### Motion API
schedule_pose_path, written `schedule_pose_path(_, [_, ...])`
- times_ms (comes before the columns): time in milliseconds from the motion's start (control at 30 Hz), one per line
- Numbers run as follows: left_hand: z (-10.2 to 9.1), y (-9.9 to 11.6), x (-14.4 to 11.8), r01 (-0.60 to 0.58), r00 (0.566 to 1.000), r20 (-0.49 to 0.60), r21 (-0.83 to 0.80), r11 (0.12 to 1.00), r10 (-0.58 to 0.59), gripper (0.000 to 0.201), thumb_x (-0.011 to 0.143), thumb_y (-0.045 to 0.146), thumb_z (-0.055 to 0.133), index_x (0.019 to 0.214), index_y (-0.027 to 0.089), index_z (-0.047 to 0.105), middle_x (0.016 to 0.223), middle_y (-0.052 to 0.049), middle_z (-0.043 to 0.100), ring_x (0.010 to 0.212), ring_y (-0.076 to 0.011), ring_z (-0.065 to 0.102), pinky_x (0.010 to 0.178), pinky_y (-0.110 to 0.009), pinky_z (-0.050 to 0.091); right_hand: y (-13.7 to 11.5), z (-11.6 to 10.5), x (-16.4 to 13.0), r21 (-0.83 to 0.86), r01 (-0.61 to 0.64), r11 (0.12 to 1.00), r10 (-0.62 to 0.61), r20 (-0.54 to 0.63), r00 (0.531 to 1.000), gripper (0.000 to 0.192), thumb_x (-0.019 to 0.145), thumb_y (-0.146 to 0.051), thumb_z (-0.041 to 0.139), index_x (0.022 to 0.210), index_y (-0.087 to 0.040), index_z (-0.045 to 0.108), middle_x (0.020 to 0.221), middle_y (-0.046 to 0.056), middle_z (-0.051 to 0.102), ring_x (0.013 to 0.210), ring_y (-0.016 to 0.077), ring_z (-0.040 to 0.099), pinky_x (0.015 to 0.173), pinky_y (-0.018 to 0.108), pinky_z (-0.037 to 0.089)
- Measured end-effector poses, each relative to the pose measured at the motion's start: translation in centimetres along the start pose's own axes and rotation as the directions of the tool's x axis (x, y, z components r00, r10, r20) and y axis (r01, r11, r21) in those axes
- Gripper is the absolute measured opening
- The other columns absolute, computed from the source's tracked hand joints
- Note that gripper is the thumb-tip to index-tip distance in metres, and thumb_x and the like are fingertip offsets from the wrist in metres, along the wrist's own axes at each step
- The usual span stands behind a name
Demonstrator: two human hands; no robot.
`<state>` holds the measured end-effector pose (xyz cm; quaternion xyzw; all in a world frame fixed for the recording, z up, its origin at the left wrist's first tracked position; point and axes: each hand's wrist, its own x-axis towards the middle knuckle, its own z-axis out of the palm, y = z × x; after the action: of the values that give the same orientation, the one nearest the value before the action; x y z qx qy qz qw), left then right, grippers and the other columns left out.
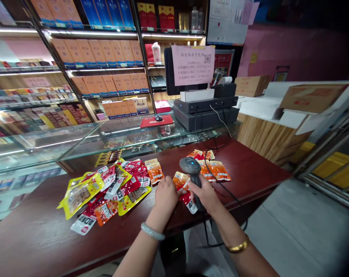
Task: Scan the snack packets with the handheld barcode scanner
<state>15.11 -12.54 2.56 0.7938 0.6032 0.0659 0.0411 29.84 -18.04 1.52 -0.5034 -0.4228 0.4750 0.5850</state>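
Head view, left to right: lit shelves (27,96) of boxed goods line the far left wall, with a glass counter (84,142) in front of them. On the dark red table (32,238), a pile of yellow and red snack packets (105,192) lies spread out, some overlapping. The left hand (165,196), with a pale bangle at the wrist, rests closed over an orange packet (180,180); the fingers are curled down onto it, pinning it against the table. The right hand (205,195), with a gold bangle at the wrist, is wrapped fully around the grip of a grey scanner (192,169), whose head stands upright just above the orange packet. A second group of orange packets (217,170) lies beyond the scanner. Its black cable (220,184) trails across the table edge. A till (206,109) with a pink notice stands behind on the glass counter.
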Motion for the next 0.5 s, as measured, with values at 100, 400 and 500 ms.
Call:
schedule_pose_path(100, [-0.7,0.6,0.5,0.025,1.000,0.020,-0.047,0.999,-0.024,0.064,0.084,0.048,0.083,0.127,0.008,0.059,0.124,-0.026,0.069,0.121,-0.0366,0.068,0.094,-0.037,0.051,0.2,-0.1,0.0,-0.006,0.005,1.000,-0.005,0.008,1.000,0.035,0.082,-0.048,0.073,0.098,-0.024,0.055,0.046,-0.011,0.052,0.035,0.0126,0.047,0.041,0.025,0.040])
schedule_pose_path(400, [0.9,-0.7,2.8,0.114,0.989,0.127,-0.313,0.943,-0.078,0.033,0.093,0.045,0.069,0.106,0.017,0.062,0.104,-0.020,0.077,0.100,-0.0346,0.076,0.079,-0.036,0.049,0.2,-0.3,-0.3,0.014,-0.024,1.000,0.024,-0.012,1.000,0.041,0.081,-0.047,0.074,0.109,-0.021,0.058,0.046,-0.011,0.052,0.036,0.0131,0.046,0.041,0.025,0.041])
schedule_pose_path(500, [2.2,-1.7,3.6,0.169,0.983,0.045,-0.605,0.778,-0.179,0.026,0.096,0.045,0.063,0.099,0.020,0.061,0.091,-0.012,0.076,0.088,-0.0288,0.074,0.078,-0.035,0.050,0.1,-0.1,-0.5,0.054,-0.040,0.998,0.039,0.010,0.999,0.043,0.083,-0.049,0.073,0.112,-0.021,0.057,0.046,-0.011,0.053,0.036,0.0132,0.046,0.041,0.025,0.043])
